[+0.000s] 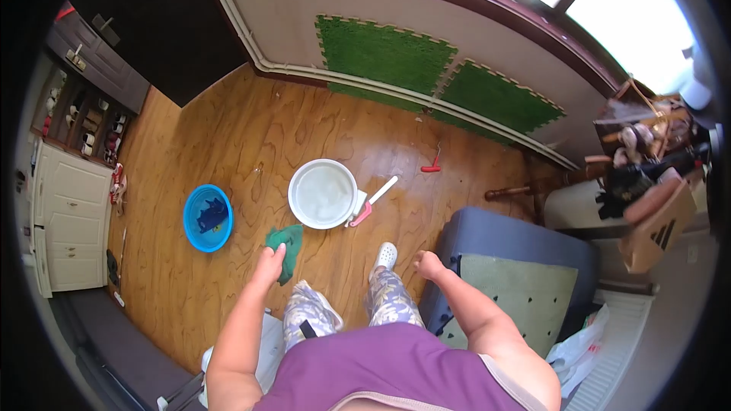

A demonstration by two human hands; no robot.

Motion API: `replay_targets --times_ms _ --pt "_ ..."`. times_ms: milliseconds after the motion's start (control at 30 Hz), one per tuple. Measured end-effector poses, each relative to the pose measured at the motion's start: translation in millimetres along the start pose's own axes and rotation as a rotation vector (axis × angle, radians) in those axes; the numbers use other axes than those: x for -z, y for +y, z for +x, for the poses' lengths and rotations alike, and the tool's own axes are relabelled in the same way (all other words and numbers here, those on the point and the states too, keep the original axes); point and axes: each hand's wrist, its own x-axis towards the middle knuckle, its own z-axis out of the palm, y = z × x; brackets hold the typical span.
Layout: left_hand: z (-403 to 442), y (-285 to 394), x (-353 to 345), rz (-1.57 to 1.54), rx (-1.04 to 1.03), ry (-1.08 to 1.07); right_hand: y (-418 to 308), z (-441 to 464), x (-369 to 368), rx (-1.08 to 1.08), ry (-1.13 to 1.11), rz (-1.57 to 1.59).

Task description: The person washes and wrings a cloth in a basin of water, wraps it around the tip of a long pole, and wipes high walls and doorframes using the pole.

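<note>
My left hand (269, 263) is closed on a green cloth (289, 247), which hangs loosely above the wooden floor. Just beyond the cloth stands a white basin (323, 227) with cloudy water in it. Against the basin's right side lies a pink and white long-handled tool (368, 211), its exact kind unclear. Beside the grey-blue upholstered piece, my right hand (429, 265) is held in the air with its fingers curled, and nothing shows in it. To the left, a blue basin (188, 222) contains a dark blue cloth (212, 215).
A red-handled tool (432, 167) lies on the floor ahead. The grey-blue upholstered piece (468, 232) stands close on my right. Green foam mats (384, 49) line the far wall under a pipe. A white cabinet (75, 217) and shoe rack (87, 118) are at left.
</note>
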Motion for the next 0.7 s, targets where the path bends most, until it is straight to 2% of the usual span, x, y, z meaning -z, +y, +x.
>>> replay_targets --times_ms 67,133,167,200,233,300,333,400,467,500,567,600,667,700 --pt "35 -13 -12 0.082 0.039 -0.072 -6 57 -11 0.104 -0.012 -0.014" --pt "68 -18 -30 0.101 0.053 -0.069 -16 101 -28 0.107 -0.075 -0.039" --pt "81 -12 -37 0.096 -0.011 -0.034 -23 115 -31 0.115 -0.107 -0.064" --pt "97 -7 -41 0.091 -0.081 0.003 -27 130 -34 0.108 -0.119 -0.063" --pt "122 -38 -55 0.097 -0.058 0.000 -21 153 -62 0.062 -0.131 -0.026" --pt "160 -65 -79 -0.043 -0.169 0.035 -25 178 -79 -0.039 -0.139 0.037" --pt "183 -101 -93 -0.040 -0.150 0.037 -17 201 -115 -0.042 -0.158 0.035" --pt "205 -99 -100 0.086 -0.034 -0.073 -24 226 -141 -0.142 -0.211 0.110" --pt "231 -135 -127 0.020 -0.011 -0.033 -16 259 -186 -0.148 -0.240 0.144" --pt "259 -243 -162 0.042 0.047 -0.034 22 295 -285 -0.141 -0.267 0.146" --pt "279 -200 -170 0.011 0.114 0.026 -4 299 -213 -0.110 -0.193 0.099" --pt "293 -275 -202 -0.060 0.237 0.071 32 331 -295 -0.099 -0.226 0.106" --pt "308 -239 -213 -0.218 0.389 0.114 10 337 -236 -0.187 -0.195 0.120" --pt "324 -309 -234 -0.186 0.393 0.125 32 363 -302 -0.172 -0.219 0.126"
